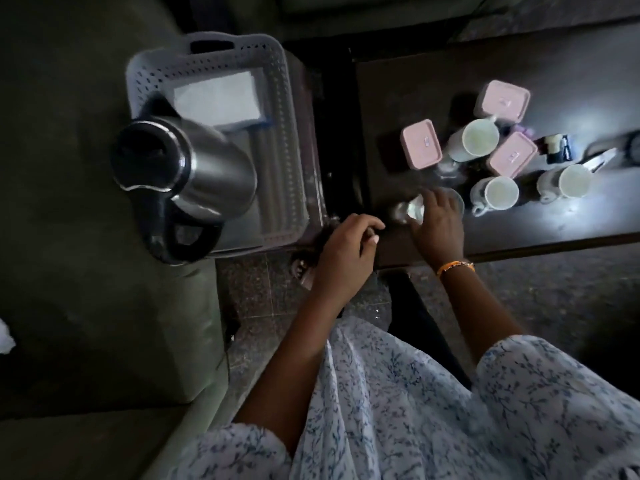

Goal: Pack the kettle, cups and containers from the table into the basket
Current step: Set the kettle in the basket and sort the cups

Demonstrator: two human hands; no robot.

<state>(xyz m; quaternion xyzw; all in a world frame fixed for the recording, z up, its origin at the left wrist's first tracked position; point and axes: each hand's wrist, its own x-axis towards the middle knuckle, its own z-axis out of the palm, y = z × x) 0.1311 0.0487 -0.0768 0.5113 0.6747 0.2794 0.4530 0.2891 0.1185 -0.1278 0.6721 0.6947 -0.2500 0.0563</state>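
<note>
Kettle (pixel 194 174) in basket (pixel 207 60) — right hand (pixel 438 225) grips glass (pixel 415 209), left hand (pixel 346 258) loosely curled.

Steel kettle (pixel 194 174) in basket (pixel 277 140) — 3 cups (pixel 472 140) on table (pixel 415 81).

Speckled tile floor (pixel 263 303) seen below; a white folded cloth (pixel 217 98) lies flat, blue edge near; a small dark bottle (pixel 557 147) and metal tongs (pixel 601 160) noted far right; floral garment (pixel 433 417) in foreground.
</note>
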